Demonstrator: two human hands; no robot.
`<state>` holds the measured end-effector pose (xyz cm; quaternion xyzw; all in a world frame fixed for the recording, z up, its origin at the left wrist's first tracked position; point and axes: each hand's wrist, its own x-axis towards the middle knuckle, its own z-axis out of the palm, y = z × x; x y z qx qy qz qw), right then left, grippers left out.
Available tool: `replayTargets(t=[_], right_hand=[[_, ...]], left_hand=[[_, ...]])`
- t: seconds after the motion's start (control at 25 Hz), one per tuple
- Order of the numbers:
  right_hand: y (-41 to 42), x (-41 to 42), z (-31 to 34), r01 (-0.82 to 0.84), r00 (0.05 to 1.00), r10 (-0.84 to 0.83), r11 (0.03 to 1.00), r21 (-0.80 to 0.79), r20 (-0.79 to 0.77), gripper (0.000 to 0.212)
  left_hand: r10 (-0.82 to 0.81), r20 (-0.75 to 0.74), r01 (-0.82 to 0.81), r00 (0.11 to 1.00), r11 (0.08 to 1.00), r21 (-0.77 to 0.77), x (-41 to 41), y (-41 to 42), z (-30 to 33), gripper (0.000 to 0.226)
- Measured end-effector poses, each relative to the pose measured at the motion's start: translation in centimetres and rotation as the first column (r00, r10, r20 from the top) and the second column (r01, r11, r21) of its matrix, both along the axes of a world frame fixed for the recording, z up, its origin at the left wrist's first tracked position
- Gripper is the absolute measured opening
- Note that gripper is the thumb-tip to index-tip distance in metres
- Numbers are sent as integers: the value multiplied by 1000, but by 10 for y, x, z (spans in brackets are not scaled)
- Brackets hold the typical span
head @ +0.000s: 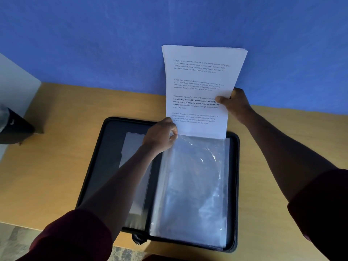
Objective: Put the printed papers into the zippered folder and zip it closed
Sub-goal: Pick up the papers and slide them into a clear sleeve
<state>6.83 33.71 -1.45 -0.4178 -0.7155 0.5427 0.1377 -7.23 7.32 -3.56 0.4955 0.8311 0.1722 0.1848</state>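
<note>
The bottom edge of the printed papers (199, 87) is hidden just right of the left hand (162, 134) behind the clear sleeve (194, 185), the right hand (235, 104) shows only its thumb in front of the sheets, its fingers behind them, and a dark object (13, 125) far left of the left hand is cut by the frame edge.

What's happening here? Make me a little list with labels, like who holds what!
left hand: pinches the top edge of the clear plastic sleeve, holding it open
right hand: grips the printed papers by their right edge
papers: upright, bottom edge at the sleeve's mouth, mostly still outside
zippered folder: open flat on the wooden table, not zipped
background: blue wall
</note>
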Motion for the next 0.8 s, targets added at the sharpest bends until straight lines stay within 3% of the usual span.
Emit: replayTargets(t=[0.2, 0.8], right_hand=[[-12, -8, -2, 61, 998, -61, 997, -48, -18, 34], [-43, -23, -6, 297, 950, -302, 952, -78, -73, 36]], left_hand=[[-130, 45, 132, 990, 990, -46, 4, 3, -1, 6], [-194, 82, 197, 978, 980, -28, 25, 12, 1, 11]])
